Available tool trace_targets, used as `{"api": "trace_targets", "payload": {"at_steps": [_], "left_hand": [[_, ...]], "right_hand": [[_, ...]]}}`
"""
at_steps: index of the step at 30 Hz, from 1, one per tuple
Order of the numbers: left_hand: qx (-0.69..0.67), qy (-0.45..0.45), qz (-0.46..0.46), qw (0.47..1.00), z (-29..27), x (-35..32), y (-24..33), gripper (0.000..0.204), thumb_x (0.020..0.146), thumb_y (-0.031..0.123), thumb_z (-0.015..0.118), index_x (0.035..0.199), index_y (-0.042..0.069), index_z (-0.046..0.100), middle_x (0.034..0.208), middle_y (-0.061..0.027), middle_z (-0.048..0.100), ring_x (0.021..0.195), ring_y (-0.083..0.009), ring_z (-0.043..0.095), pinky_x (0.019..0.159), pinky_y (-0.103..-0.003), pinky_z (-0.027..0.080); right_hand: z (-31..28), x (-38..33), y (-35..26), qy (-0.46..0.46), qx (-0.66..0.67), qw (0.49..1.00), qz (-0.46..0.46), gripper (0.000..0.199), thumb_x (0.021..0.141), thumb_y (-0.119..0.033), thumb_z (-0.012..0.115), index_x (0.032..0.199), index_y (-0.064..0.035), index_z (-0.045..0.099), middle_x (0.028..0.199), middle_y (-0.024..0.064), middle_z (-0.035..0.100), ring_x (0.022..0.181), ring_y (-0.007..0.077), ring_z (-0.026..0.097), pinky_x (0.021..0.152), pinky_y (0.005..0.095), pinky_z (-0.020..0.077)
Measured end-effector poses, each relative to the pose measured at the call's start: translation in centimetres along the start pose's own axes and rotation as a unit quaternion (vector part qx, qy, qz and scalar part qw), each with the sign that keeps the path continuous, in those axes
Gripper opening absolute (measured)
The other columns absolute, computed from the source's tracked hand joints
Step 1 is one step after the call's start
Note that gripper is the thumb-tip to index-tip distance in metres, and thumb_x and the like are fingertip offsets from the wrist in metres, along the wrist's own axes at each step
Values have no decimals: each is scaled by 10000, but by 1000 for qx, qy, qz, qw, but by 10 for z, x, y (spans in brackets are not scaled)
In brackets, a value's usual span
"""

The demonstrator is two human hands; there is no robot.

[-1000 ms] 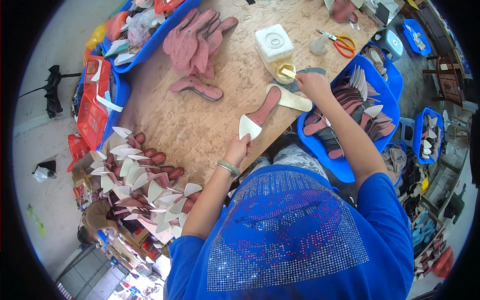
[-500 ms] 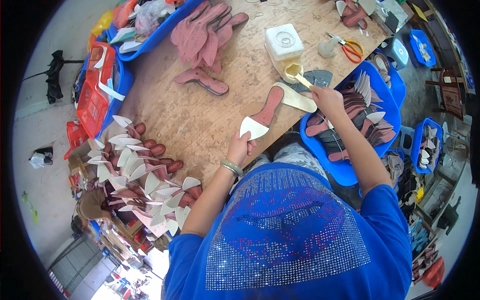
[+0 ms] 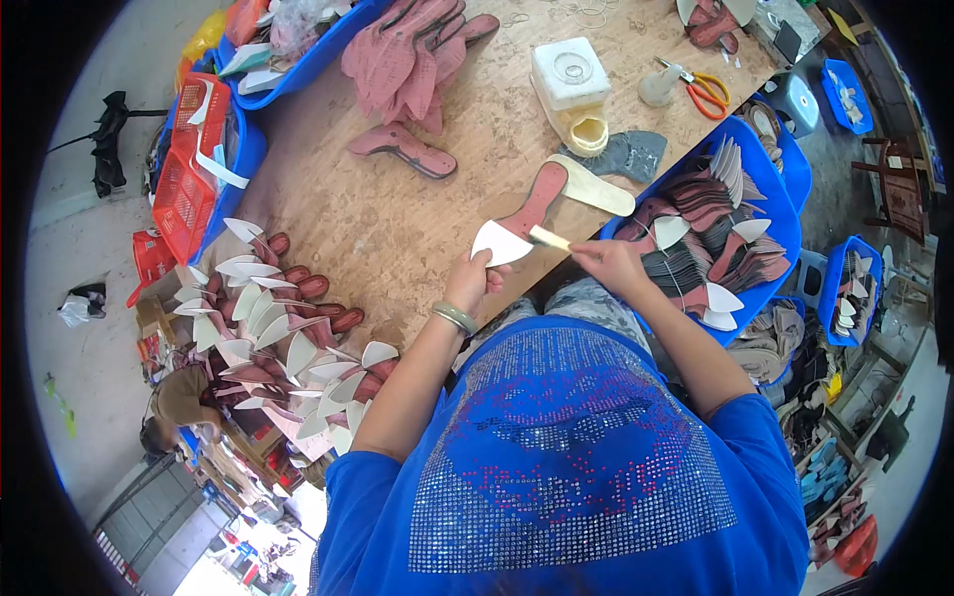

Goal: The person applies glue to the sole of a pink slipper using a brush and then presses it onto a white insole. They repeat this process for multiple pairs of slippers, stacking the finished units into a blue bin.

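On the table [image 3: 397,228], the container [image 3: 568,72] stands left of the pliers [image 3: 692,78].

Orange-handled pliers [image 3: 690,78], red basket [image 3: 179,211] (at left), perhaps a black umbrella [image 3: 111,139]

Tabletop [image 3: 402,233] open (insole piles [image 3: 402,65] flanking)

Head cam, L of pair, wide fisheye, looks down past wearer's shirt [image 3: 571,457] at hands [image 3: 614,266] & surface [image 3: 308,189]. Fairly nr; straight edges bend twd rim.
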State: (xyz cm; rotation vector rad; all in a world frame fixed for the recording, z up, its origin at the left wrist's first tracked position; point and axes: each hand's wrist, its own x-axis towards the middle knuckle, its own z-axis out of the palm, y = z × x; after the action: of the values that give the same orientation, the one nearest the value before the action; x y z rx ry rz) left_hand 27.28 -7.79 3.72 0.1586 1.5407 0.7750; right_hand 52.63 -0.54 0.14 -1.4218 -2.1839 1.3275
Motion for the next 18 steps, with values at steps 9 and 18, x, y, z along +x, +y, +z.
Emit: {"api": "trace_targets", "payload": {"at_steps": [9,18], "left_hand": [[46,-10,21,999,0,2,-1,257,939,193,429,1050,-14,534,772,-101,635,570,-116,567,520,-247,494],[71,-4,37,997,8,-2,0,246,932,180,425,1024,-18,539,764,-113,629,560,-136,581,505,-264,500]], "right_hand": [[-34,60,27,74,-152,985,39,224,811,-308,598,939,-187,736,769,130,676,690,302,659,645,398,535],[-26,109,13,70,-249,965,-40,217,838,-319,557,940,-225,725,760,110,682,678,300,662,632,429,532]]}}
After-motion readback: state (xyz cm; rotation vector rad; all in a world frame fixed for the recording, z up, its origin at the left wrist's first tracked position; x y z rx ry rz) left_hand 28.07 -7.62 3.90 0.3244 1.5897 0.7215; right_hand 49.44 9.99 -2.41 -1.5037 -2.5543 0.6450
